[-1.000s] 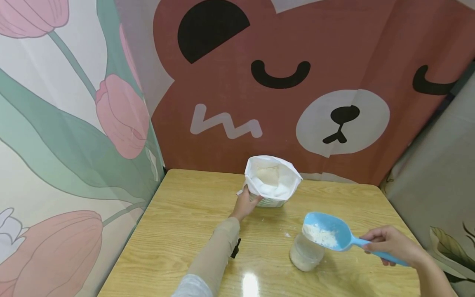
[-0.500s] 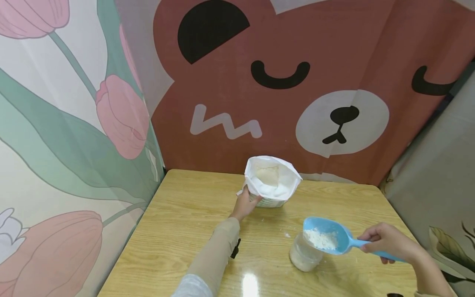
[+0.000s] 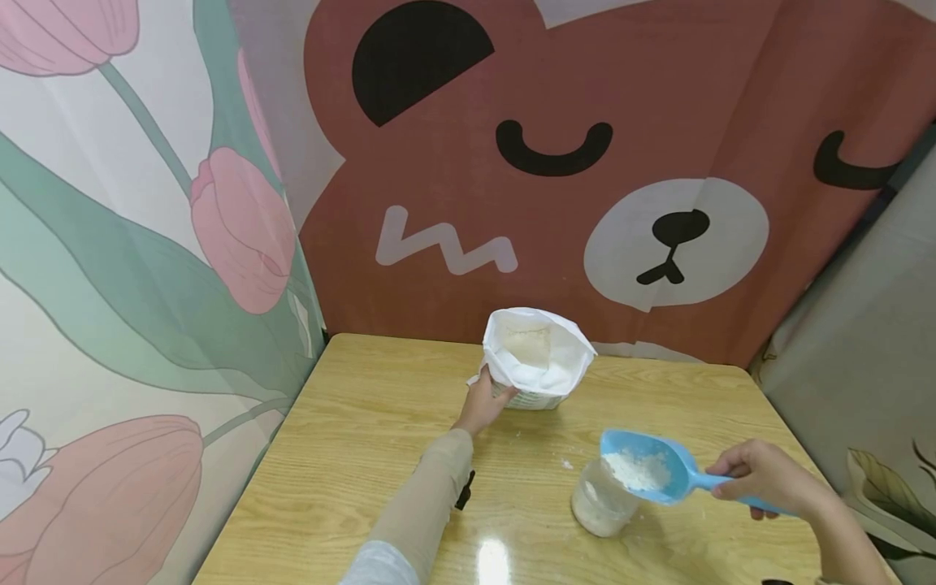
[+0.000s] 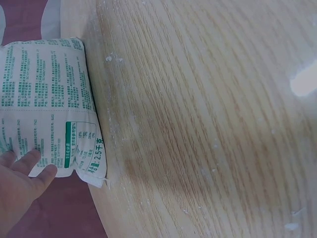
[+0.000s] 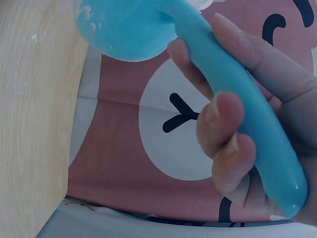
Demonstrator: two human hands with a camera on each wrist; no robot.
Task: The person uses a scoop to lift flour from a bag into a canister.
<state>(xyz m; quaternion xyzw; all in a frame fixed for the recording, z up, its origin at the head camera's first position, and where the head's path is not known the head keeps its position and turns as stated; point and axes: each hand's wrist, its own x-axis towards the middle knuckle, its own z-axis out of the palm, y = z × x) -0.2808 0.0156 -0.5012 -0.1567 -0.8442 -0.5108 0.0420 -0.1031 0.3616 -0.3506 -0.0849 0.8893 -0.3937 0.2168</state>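
One blue scoop (image 3: 684,478) of white powder (image 3: 639,471) sits lower right in the head view, long axis slanting down rightward, bowl overlapping the clear jar (image 3: 600,502); contact is unclear. The nearer right hand (image 3: 769,479) curls fingers round its handle. The left hand's (image 3: 483,405) fingers lie spread against the bag (image 3: 543,400) mid-frame; whether pinching, I cannot tell.
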